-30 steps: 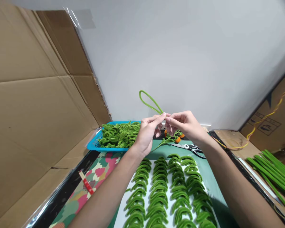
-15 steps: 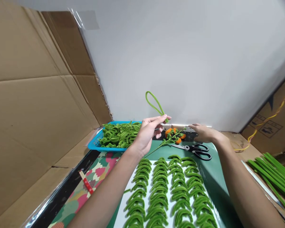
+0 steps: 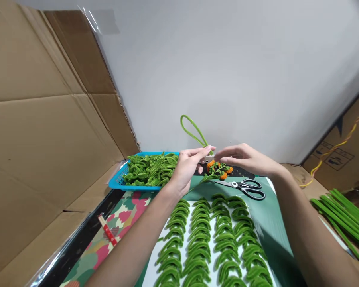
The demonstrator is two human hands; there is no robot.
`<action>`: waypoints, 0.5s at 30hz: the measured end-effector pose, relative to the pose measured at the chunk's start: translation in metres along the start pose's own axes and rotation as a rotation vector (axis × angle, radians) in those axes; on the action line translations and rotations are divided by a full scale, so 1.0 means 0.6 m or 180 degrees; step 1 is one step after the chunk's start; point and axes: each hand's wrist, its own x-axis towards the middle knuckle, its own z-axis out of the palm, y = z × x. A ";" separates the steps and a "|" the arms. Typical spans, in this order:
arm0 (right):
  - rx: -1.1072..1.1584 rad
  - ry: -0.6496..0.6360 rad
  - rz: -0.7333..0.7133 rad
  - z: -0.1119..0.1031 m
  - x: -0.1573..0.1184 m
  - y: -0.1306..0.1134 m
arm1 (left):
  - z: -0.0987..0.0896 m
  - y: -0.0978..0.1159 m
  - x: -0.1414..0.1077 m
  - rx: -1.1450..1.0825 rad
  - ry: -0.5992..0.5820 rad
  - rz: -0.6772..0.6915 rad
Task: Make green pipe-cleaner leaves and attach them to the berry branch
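Observation:
My left hand [image 3: 188, 165] pinches the ends of a green pipe cleaner [image 3: 194, 129], whose loop stands up to the left above the fingers. Close on its right is my right hand [image 3: 245, 157], fingers stretched toward the left fingertips, thumb apart, nothing seen between them. Behind and below the hands lies an artificial stem with orange pumpkin-like pieces [image 3: 226, 170] and green leaves. Black-handled scissors [image 3: 245, 185] lie just below the right hand. Rows of curved green pipe cleaner pieces [image 3: 199, 239] cover a white sheet [image 3: 151, 275] in front of me.
A blue basket [image 3: 116, 184] heaped with green fuzzy pieces stands left of the hands. A red-wrapped stick [image 3: 107, 231] lies on patterned paper. Long green pipe cleaners [image 3: 344, 217] are at the right. Cardboard [image 3: 48, 119] walls the left side; a yellow cord [image 3: 344, 147] hangs right.
My right hand has moved left, from beyond the scissors to beside the left fingertips. The left hand keeps its hold on the looped pipe cleaner, almost in place.

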 end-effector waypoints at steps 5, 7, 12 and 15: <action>0.0782 0.0347 -0.0371 0.050 0.031 -0.025 | 0.003 0.000 -0.001 0.0079 0.0005 0.0218; 0.0997 0.0671 -0.0352 0.062 0.041 -0.020 | 0.003 0.000 -0.001 0.0059 0.0005 0.0293; 0.1326 0.0738 -0.0318 0.065 0.044 -0.015 | 0.003 0.000 0.000 -0.0124 -0.0067 0.0278; 0.1045 0.0423 -0.0231 0.053 0.034 -0.019 | 0.001 0.002 0.002 -0.0306 0.0069 0.0379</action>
